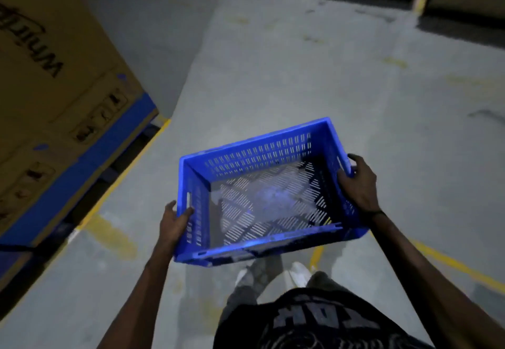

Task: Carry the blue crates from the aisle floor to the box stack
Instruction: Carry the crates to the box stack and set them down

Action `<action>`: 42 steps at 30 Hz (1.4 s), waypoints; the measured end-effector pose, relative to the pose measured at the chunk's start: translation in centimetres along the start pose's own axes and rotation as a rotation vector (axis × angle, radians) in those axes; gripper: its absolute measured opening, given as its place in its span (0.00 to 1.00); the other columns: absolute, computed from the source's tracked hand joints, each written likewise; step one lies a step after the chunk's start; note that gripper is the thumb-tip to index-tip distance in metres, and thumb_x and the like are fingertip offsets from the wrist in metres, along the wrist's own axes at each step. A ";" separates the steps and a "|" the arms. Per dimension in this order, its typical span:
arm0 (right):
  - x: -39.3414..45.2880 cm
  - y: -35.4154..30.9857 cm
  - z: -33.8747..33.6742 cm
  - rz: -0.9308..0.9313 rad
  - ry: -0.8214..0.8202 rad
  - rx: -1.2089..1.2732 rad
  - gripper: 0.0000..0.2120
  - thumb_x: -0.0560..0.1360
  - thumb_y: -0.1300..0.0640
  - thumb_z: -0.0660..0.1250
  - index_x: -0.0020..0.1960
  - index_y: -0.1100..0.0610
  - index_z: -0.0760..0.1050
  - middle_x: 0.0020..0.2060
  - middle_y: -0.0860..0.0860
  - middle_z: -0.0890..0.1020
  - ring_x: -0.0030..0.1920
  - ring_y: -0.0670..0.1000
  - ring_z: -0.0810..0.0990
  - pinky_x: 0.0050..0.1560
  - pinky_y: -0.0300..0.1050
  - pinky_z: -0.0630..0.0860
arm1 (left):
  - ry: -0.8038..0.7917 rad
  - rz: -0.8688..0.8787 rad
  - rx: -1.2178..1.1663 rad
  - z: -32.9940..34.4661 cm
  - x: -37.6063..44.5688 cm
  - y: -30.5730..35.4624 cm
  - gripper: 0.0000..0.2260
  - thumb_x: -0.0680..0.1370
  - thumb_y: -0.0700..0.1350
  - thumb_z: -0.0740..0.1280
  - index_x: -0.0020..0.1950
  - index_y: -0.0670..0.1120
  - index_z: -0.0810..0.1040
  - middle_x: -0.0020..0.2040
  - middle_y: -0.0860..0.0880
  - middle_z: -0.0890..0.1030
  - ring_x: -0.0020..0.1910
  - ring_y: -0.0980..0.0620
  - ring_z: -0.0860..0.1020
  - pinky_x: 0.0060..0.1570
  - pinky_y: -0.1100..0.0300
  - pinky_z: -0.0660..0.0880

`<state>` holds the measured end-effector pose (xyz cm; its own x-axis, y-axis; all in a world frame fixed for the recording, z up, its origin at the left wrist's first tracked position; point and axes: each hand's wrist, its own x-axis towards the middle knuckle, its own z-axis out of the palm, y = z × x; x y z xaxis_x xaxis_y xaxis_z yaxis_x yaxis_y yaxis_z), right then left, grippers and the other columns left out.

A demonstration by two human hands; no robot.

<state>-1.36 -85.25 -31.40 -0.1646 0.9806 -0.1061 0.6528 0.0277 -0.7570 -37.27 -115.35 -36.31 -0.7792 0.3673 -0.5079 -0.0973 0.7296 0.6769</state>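
Gripping the blue crate (262, 192) by its short walls, our left hand (173, 224) and right hand (358, 184) hold it above the aisle floor (300, 75).

Dim, bluish cast; soft motion blur throughout; wide-angle bending at edges.

The grey concrete aisle floor (273, 69) bears worn yellow painted lines (120, 173). A blue pallet (68, 173) stands on it at left, loaded with large brown cardboard boxes (49, 56).
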 end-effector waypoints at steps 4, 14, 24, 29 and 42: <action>-4.9 -1.7 1.0 0.032 0.190 0.147 0.16 0.74 0.57 0.69 0.62 0.51 0.78 0.50 0.54 0.85 0.48 0.54 0.82 0.51 0.46 0.77 | -0.140 -0.053 -0.214 -0.5 2.6 -0.2 0.20 0.71 0.48 0.74 0.58 0.39 0.79 0.47 0.37 0.85 0.42 0.38 0.84 0.47 0.34 0.82; -16.1 1.6 -0.8 0.233 0.654 0.320 0.07 0.76 0.57 0.70 0.54 0.51 0.79 0.47 0.47 0.84 0.44 0.37 0.79 0.44 0.40 0.76 | -0.500 -0.006 -0.272 3.2 7.3 3.3 0.24 0.63 0.47 0.77 0.53 0.34 0.80 0.46 0.35 0.79 0.46 0.36 0.78 0.50 0.32 0.77; -29.7 10.5 -7.0 0.528 0.993 0.316 0.07 0.79 0.54 0.67 0.57 0.50 0.76 0.48 0.42 0.80 0.50 0.49 0.79 0.50 0.50 0.76 | -0.876 0.241 -0.009 14.7 -1.2 13.8 0.28 0.67 0.48 0.78 0.63 0.38 0.77 0.51 0.32 0.83 0.45 0.36 0.82 0.47 0.37 0.80; -36.7 13.5 -8.6 0.647 1.159 0.329 0.08 0.80 0.55 0.67 0.59 0.49 0.74 0.50 0.48 0.80 0.48 0.52 0.80 0.42 0.46 0.74 | -1.079 0.311 0.188 23.0 -4.0 14.6 0.31 0.62 0.55 0.82 0.61 0.46 0.80 0.54 0.35 0.85 0.50 0.28 0.83 0.50 0.25 0.77; -51.0 19.3 -13.0 0.865 1.477 0.331 0.13 0.79 0.62 0.66 0.60 0.49 0.75 0.48 0.58 0.82 0.49 0.56 0.79 0.36 0.36 0.73 | -1.347 0.568 0.413 34.5 -26.1 14.9 0.12 0.73 0.41 0.71 0.56 0.45 0.84 0.51 0.36 0.85 0.46 0.37 0.84 0.51 0.34 0.79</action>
<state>29.24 -132.22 -32.18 0.9990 0.0321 -0.0314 -0.0156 -0.4076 -0.9130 2.97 -94.15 -31.39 0.4988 0.7171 -0.4868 0.3652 0.3355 0.8684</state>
